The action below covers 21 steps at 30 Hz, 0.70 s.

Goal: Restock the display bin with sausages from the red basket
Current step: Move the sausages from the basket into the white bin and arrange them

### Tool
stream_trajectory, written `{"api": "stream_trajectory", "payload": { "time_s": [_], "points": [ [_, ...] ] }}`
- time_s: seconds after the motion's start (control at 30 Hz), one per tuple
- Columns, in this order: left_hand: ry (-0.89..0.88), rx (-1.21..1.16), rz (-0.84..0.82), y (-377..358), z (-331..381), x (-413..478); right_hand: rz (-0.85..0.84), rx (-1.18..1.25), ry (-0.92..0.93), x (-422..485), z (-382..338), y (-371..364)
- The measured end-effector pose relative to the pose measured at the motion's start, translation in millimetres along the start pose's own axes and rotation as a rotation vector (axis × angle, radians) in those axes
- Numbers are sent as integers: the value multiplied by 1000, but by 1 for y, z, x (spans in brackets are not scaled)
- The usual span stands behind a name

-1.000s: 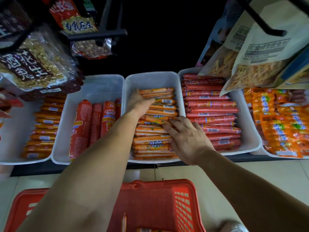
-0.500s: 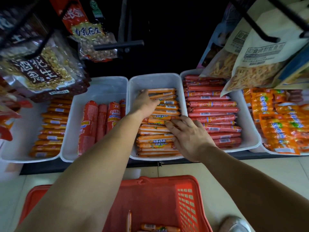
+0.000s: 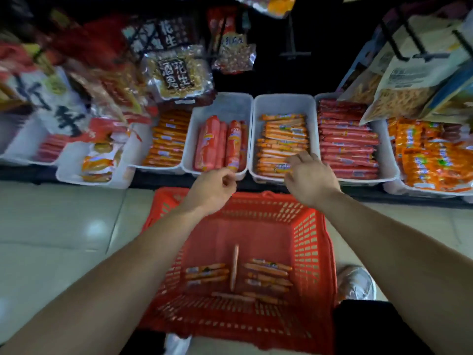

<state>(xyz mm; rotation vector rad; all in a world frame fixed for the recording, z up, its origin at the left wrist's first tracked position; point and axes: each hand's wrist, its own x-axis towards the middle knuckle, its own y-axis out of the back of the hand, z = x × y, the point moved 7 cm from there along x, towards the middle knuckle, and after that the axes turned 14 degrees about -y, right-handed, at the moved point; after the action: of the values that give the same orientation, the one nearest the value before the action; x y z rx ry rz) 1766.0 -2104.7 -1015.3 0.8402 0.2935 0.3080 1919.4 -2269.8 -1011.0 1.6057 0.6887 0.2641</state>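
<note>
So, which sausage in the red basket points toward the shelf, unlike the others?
The lone sausage in the middle of the basket; the piles beside it lie crosswise.

Blur, cover and cut edges
Motion smears the hanging bags [image 3: 84, 103] at far left, and their print is unreadable. The right hand [image 3: 311, 175] covers the near right corner of the sausages [image 3: 281, 139], with its fingertips out of sight. The left hand [image 3: 210, 190] curls over its palm, so any hold cannot be told. The rightmost tray [image 3: 422, 192] runs off the edge. A shoe [image 3: 355, 283] sits half behind the basket [image 3: 307, 226].
</note>
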Motion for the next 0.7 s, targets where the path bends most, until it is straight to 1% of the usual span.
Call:
{"api": "stream_trajectory", "payload": {
  "time_s": [0.03, 0.1, 0.13, 0.2, 0.23, 0.3, 0.4, 0.47, 0.53, 0.63, 0.7],
  "points": [
    [7, 7, -13, -4, -7, -23, 17, 24, 39, -19, -11, -7],
    [41, 42, -97, -23, -27, -66, -23, 38, 118, -54, -29, -35],
    [66, 58, -157, -37, -40, -80, -90, 25, 144, -67, -35, -55],
    [142, 104, -300, -67, -68, -111, -312, -34, 155, -91, -40, -107],
    [187, 145, -394, -83, -82, -124, -430, -71, 133, -101, -37, -135],
    [217, 210, -550, -113, -104, -141, -582, -169, 55, -116, -24, -183],
    [236, 198, -637, -143, -130, -148, -714, -269, -42, -129, -3, -244],
    [224, 248, -674, -155, -143, -142, -729, -294, -34, -134, 2, -272],
    [221, 342, -736, -165, -161, -136, -671, -326, 21, -137, 0, -287],
    [263, 373, -846, -181, -185, -137, -566, -331, 66, -139, -7, -298],
    [216, 410, -823, -189, -191, -132, -579, -294, 78, -138, -11, -303]
  ]
}}
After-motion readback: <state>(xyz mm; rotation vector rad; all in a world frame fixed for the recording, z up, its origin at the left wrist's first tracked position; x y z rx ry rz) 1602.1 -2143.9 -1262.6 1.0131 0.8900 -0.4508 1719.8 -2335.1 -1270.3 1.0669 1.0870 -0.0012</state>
